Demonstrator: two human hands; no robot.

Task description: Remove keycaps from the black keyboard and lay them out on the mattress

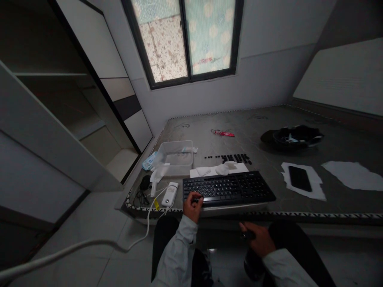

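A black keyboard point(229, 188) lies along the near edge of the mattress. My left hand point(193, 205) is at its front left corner, thumb and fingers pinched together by the lower keys. A small dark bit shows at the fingertips, too small to name. Lower down, by my right knee, my right hand point(259, 239) is closed around a dark, short object point(248, 235) whose kind I cannot make out. Beyond the keyboard, several loose black keycaps point(236, 158) lie in rows. Crumpled white tissue point(222, 169) rests on a white strip point(196, 172) behind the keyboard.
Left of the keyboard are a white power strip point(170, 194) with its cable point(116, 244), and a clear plastic box point(176, 167). A phone point(300, 178) lies on white paper at right, a dark cap point(295, 136) beyond it. A red packet point(224, 133) lies farther back.
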